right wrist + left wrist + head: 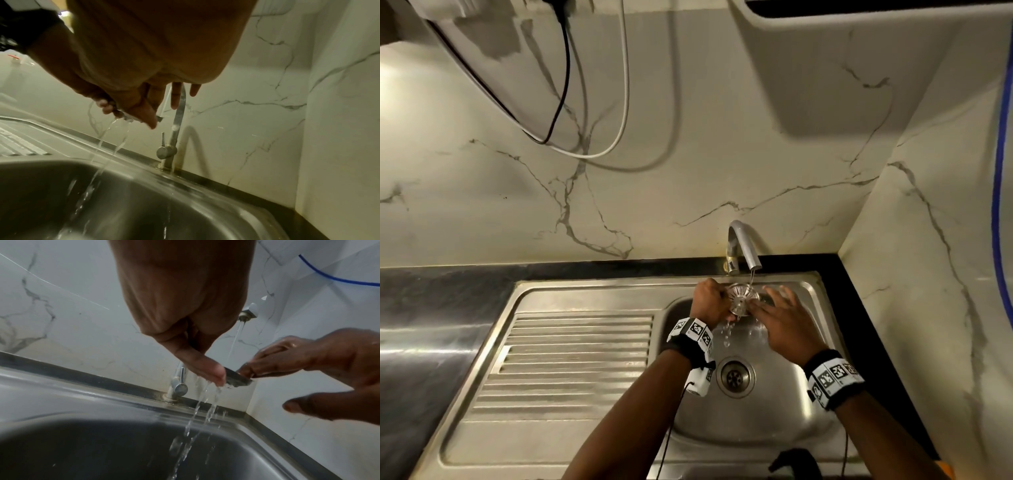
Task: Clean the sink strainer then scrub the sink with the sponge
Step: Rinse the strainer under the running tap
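Observation:
A round metal sink strainer (742, 298) sits under the thin stream from the tap (743, 245), above the back of the sink basin (774, 428). My left hand (714, 303) grips its left rim, thumb (205, 369) against the edge (238, 380). Fingertips (267, 363) of my right hand (768, 310), fingers extended, touch its right side; the thumb (304, 405) hangs apart below. Water runs off the strainer (127, 116) into the basin (144, 203). No sponge is in view.
The open drain hole (735, 377) lies in the basin floor below my wrists. A ribbed drainboard (571, 359) extends left, with dark counter (421, 308) beyond. Marble walls close the back and right. The tap lever (163, 139) stands behind the basin. A dark object (796, 462) sits at the front rim.

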### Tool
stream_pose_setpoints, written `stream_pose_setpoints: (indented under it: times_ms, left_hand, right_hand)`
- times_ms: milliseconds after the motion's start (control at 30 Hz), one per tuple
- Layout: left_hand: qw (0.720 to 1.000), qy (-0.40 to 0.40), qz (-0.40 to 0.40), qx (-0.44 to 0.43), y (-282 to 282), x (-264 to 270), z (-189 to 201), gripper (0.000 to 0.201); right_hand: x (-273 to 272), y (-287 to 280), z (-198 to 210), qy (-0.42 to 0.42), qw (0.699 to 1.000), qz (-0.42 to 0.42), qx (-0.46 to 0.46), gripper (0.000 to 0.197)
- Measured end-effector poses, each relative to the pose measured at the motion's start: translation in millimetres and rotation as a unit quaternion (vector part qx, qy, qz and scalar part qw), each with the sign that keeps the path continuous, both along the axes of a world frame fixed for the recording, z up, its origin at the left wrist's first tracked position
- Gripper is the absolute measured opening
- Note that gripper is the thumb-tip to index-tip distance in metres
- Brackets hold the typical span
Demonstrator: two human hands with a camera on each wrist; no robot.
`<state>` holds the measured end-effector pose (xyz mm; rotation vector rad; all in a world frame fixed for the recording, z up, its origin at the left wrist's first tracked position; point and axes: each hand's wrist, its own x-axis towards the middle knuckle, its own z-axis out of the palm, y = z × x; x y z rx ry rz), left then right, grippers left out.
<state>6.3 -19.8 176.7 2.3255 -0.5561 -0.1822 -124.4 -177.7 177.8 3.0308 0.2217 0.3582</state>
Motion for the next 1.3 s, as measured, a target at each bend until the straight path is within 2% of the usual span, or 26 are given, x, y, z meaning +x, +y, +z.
stream_pose_setpoints:
  times_ms: [133,233,300,433,500,567,633,767,833,900,967,1067,1200,1300]
  left_hand:
    - [1.000,0.020,0.001,0.009,-4.1,-1.1,-5.0,0.022]
    - [0.999,0.031,0.003,-0.010,-6.3,0.6,-3.6,0.022]
    - [0.999,0.040,0.010,-0.030,-5.8,2.4,-2.3,0.021]
    - [0.994,0.059,0.024,-0.090,4.2,1.6,4.4,0.042]
    - [0.992,0.058,0.025,-0.109,9.1,-3.2,5.2,0.048]
    - [0.990,0.066,0.031,-0.119,11.0,-4.6,0.0,0.044]
    - [0.989,0.074,0.050,-0.115,11.0,-3.4,-5.6,0.040]
    - [0.992,0.081,0.034,-0.093,11.8,2.3,-8.4,0.030]
    - [0.993,0.081,0.007,-0.089,11.2,-1.0,-1.0,0.024]
    - [0.994,0.072,-0.008,-0.077,9.0,-2.2,0.5,0.021]
    - [0.995,0.068,-0.017,-0.069,4.4,-4.6,0.4,0.022]
    - [0.997,0.046,-0.016,-0.065,-1.4,-5.5,1.6,0.027]
    - [0.997,0.030,0.003,-0.070,1.3,-1.5,2.3,0.035]
    - [0.998,0.030,0.000,-0.062,9.9,1.4,1.2,0.030]
  right_hand:
    - [14.1,3.1,2.1,0.038,0.999,-0.020,0.002,0.056]
    - [22.6,20.0,-2.6,0.055,0.996,-0.031,0.064,0.066]
    - [25.0,35.1,-10.1,0.047,0.986,-0.032,0.159,0.076]
    - [22.4,49.4,-27.3,-0.007,0.930,-0.024,0.366,0.091]
    - [19.4,50.0,-38.1,0.007,0.898,-0.013,0.439,0.091]
    - [14.2,48.2,-44.1,0.027,0.873,-0.019,0.487,0.084]
    - [6.6,43.7,-41.8,0.024,0.883,-0.033,0.468,0.074]
    - [-8.9,25.1,-22.9,-0.070,0.963,-0.001,0.261,0.047]
    - [-8.0,10.1,-19.7,-0.040,0.986,-0.044,0.154,0.050]
    - [-2.3,2.7,-20.4,-0.011,0.991,-0.088,0.102,0.061]
    - [4.3,5.5,-19.0,-0.001,0.988,-0.112,0.103,0.076]
    - [14.0,22.9,-20.5,-0.002,0.976,-0.100,0.194,0.088]
    - [16.1,43.6,-32.3,0.019,0.950,-0.066,0.303,0.088]
    - [6.1,41.5,-28.9,-0.008,0.954,-0.048,0.296,0.080]
